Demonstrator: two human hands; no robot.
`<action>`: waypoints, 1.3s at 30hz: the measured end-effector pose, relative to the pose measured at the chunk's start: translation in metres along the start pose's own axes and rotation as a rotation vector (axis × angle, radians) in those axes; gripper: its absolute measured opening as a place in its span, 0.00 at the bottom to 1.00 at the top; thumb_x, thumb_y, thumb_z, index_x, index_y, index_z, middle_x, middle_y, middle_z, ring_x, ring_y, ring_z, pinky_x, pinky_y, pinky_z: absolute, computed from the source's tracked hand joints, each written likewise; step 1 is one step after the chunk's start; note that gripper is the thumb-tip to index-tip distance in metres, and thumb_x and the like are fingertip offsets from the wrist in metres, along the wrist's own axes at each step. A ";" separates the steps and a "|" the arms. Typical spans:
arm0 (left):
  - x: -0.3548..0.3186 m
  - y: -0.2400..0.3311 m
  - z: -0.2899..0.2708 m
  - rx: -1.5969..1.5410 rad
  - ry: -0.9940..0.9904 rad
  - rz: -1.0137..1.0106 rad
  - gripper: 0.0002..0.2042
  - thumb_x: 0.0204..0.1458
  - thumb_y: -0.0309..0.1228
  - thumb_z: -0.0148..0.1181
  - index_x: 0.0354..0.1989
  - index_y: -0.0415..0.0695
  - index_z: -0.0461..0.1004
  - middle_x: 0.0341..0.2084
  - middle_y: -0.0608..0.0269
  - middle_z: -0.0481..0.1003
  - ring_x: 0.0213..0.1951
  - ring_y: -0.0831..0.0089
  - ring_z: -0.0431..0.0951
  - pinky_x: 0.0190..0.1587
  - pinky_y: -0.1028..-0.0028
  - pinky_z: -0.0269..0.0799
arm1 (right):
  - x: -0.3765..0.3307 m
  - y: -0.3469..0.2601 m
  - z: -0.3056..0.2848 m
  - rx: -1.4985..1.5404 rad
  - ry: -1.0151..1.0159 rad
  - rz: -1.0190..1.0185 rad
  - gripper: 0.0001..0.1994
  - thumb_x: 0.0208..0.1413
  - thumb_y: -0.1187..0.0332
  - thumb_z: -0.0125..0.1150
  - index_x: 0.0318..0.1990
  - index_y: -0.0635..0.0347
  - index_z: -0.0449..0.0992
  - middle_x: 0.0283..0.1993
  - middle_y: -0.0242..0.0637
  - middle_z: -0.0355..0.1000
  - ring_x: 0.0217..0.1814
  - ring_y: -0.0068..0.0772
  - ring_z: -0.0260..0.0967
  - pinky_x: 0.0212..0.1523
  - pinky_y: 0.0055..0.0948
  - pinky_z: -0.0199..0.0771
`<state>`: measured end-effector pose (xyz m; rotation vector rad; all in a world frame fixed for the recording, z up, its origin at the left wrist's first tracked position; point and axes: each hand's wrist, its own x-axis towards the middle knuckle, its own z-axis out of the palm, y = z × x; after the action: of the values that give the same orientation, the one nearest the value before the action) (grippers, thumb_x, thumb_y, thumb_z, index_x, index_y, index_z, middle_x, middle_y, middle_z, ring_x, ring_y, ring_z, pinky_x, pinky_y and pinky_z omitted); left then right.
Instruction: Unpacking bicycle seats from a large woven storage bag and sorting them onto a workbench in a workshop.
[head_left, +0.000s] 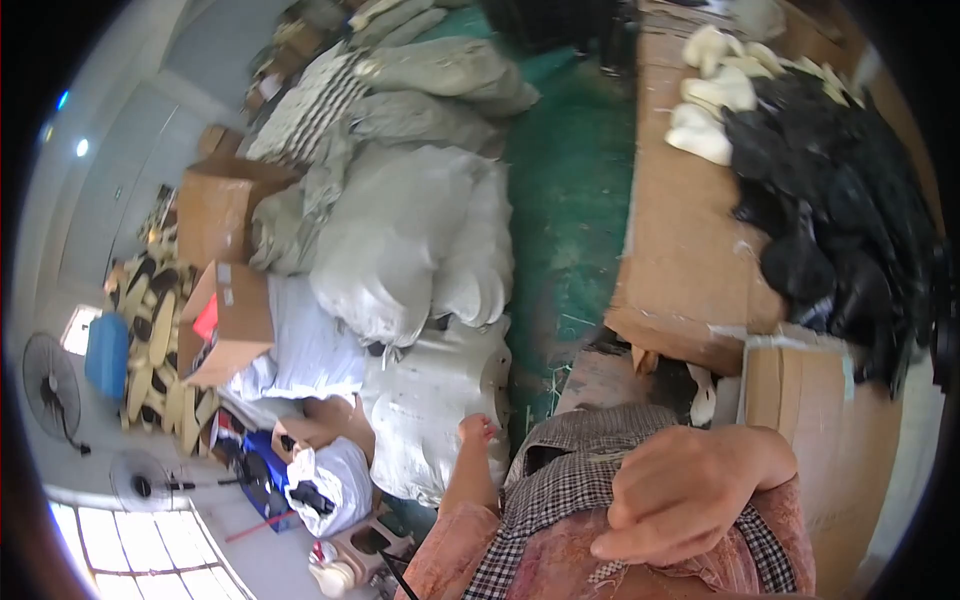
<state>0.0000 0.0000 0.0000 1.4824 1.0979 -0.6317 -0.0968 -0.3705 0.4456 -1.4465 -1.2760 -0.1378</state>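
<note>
My right hand (680,495) rests low in view on a checked cloth (575,480) over my lap, its fingers curled in loosely with nothing seen inside them. My left hand (478,430) reaches out on a pink-sleeved arm and touches the side of a bulging white sack (435,400). Its fingertips with red nails show at the sack's edge, and the grip itself is hidden.
More grey and white sacks (400,240) are piled on the green floor (570,200). A wooden bench (680,230) on the right carries a heap of black pieces (830,210) and cream soles (715,100). Cardboard boxes (225,320), a brown carton (810,420) and two fans (50,385) stand around.
</note>
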 end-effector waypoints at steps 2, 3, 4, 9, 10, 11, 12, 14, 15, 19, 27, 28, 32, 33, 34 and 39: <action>-0.021 -0.032 0.010 0.031 -0.034 0.020 0.12 0.44 0.28 0.50 0.40 0.43 0.67 0.30 0.56 0.71 0.23 0.63 0.74 0.20 0.70 0.68 | 0.013 -0.001 -0.019 -0.128 -0.135 -0.064 0.13 0.49 0.74 0.51 0.43 0.68 0.70 0.28 0.36 0.68 0.27 0.27 0.67 0.23 0.22 0.64; -0.004 0.044 0.021 0.020 -0.036 0.097 0.12 0.44 0.28 0.50 0.40 0.43 0.67 0.30 0.56 0.71 0.23 0.63 0.74 0.20 0.70 0.68 | 0.044 0.024 -0.039 -0.181 -0.141 -0.120 0.13 0.49 0.74 0.51 0.43 0.68 0.70 0.28 0.36 0.68 0.27 0.27 0.67 0.23 0.22 0.64; -0.004 0.039 0.022 0.041 -0.042 0.105 0.12 0.44 0.28 0.50 0.39 0.44 0.67 0.30 0.56 0.71 0.23 0.63 0.73 0.20 0.70 0.68 | 0.055 0.034 -0.041 -0.179 -0.046 -0.197 0.12 0.46 0.73 0.54 0.39 0.69 0.70 0.25 0.35 0.64 0.23 0.27 0.63 0.20 0.23 0.62; 0.000 0.019 0.012 -0.075 0.073 0.017 0.09 0.42 0.28 0.51 0.33 0.43 0.69 0.26 0.57 0.70 0.21 0.62 0.73 0.18 0.70 0.67 | 0.084 0.101 -0.070 -0.050 -0.010 -0.400 0.10 0.40 0.72 0.55 0.32 0.68 0.71 0.22 0.34 0.61 0.20 0.27 0.58 0.17 0.23 0.58; 0.003 0.018 -0.002 -0.110 0.088 0.010 0.08 0.41 0.28 0.52 0.33 0.43 0.69 0.25 0.56 0.70 0.20 0.60 0.73 0.17 0.69 0.66 | 0.087 0.109 -0.078 -0.020 -0.031 -0.417 0.10 0.40 0.72 0.55 0.32 0.68 0.71 0.22 0.34 0.61 0.20 0.27 0.58 0.17 0.23 0.58; 0.010 0.022 -0.011 -0.131 0.155 -0.010 0.08 0.41 0.27 0.52 0.32 0.43 0.68 0.25 0.56 0.70 0.21 0.58 0.74 0.15 0.69 0.66 | 0.091 0.117 -0.086 0.052 -0.049 -0.442 0.11 0.40 0.71 0.55 0.32 0.68 0.71 0.23 0.34 0.61 0.21 0.27 0.59 0.18 0.23 0.59; 0.011 0.025 -0.018 -0.161 0.201 0.009 0.07 0.41 0.27 0.52 0.31 0.42 0.69 0.25 0.55 0.70 0.21 0.58 0.74 0.15 0.69 0.65 | 0.092 0.124 -0.091 0.130 -0.061 -0.457 0.11 0.39 0.70 0.54 0.32 0.68 0.71 0.23 0.34 0.61 0.21 0.28 0.59 0.18 0.24 0.60; 0.004 0.042 -0.020 -0.283 0.233 0.163 0.05 0.39 0.25 0.51 0.26 0.40 0.70 0.18 0.56 0.69 0.13 0.64 0.70 0.12 0.72 0.62 | 0.099 0.141 -0.106 0.206 -0.144 -0.447 0.12 0.39 0.70 0.54 0.32 0.68 0.71 0.24 0.34 0.62 0.22 0.29 0.60 0.19 0.25 0.61; -0.004 0.062 -0.011 -0.331 0.261 0.140 0.06 0.39 0.25 0.51 0.26 0.40 0.70 0.18 0.57 0.70 0.14 0.65 0.71 0.12 0.73 0.62 | 0.102 0.152 -0.112 0.244 -0.215 -0.427 0.13 0.38 0.69 0.53 0.33 0.68 0.71 0.24 0.34 0.63 0.23 0.30 0.61 0.20 0.25 0.62; -0.016 0.082 0.003 -0.208 0.309 0.156 0.09 0.38 0.26 0.52 0.29 0.39 0.72 0.18 0.60 0.70 0.14 0.69 0.71 0.13 0.75 0.63 | 0.122 0.189 -0.121 0.401 -0.348 -0.365 0.14 0.38 0.70 0.53 0.34 0.66 0.72 0.27 0.37 0.66 0.26 0.36 0.63 0.22 0.30 0.64; -0.007 0.006 0.011 -0.250 0.241 0.061 0.11 0.39 0.27 0.53 0.34 0.40 0.71 0.20 0.64 0.72 0.17 0.73 0.72 0.17 0.78 0.65 | 0.069 0.369 -0.055 0.141 -0.100 0.705 0.11 0.44 0.78 0.51 0.39 0.65 0.69 0.23 0.34 0.66 0.22 0.19 0.63 0.26 0.19 0.65; -0.010 -0.020 0.005 -0.257 0.205 0.051 0.11 0.39 0.27 0.53 0.34 0.40 0.71 0.20 0.63 0.72 0.17 0.72 0.72 0.17 0.79 0.64 | 0.044 0.394 -0.038 0.148 -0.137 0.858 0.12 0.45 0.78 0.52 0.39 0.65 0.69 0.22 0.33 0.66 0.21 0.19 0.62 0.25 0.19 0.66; -0.021 -0.091 -0.016 -0.331 0.224 -0.090 0.10 0.40 0.27 0.53 0.33 0.40 0.71 0.20 0.62 0.72 0.17 0.71 0.73 0.17 0.78 0.64 | -0.052 0.444 0.021 0.338 -0.197 1.311 0.12 0.44 0.77 0.52 0.39 0.63 0.69 0.23 0.33 0.67 0.22 0.18 0.64 0.24 0.19 0.66; -0.021 -0.105 -0.022 -0.428 0.247 -0.138 0.09 0.41 0.27 0.53 0.32 0.41 0.71 0.20 0.61 0.72 0.18 0.71 0.73 0.17 0.78 0.64 | -0.065 0.447 0.038 0.326 -0.243 1.407 0.12 0.44 0.77 0.52 0.39 0.63 0.69 0.24 0.33 0.68 0.22 0.19 0.65 0.24 0.19 0.66; -0.022 -0.123 -0.029 -0.516 0.265 -0.188 0.08 0.42 0.27 0.53 0.31 0.41 0.71 0.20 0.60 0.72 0.18 0.70 0.73 0.17 0.78 0.64 | -0.074 0.449 0.059 0.306 -0.235 1.431 0.12 0.44 0.77 0.52 0.39 0.63 0.69 0.24 0.33 0.68 0.22 0.19 0.65 0.24 0.19 0.66; -0.032 -0.254 -0.115 -0.764 0.297 -0.328 0.08 0.40 0.22 0.53 0.32 0.38 0.70 0.15 0.61 0.68 0.13 0.72 0.68 0.12 0.77 0.62 | -0.068 0.457 0.208 0.026 -0.582 1.371 0.14 0.41 0.69 0.55 0.38 0.61 0.72 0.32 0.43 0.72 0.33 0.33 0.71 0.33 0.30 0.70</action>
<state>-0.2600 0.0843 -0.0628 0.7462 1.6052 -0.1578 0.0986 -0.1454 0.0362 -2.1057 -0.4379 1.2651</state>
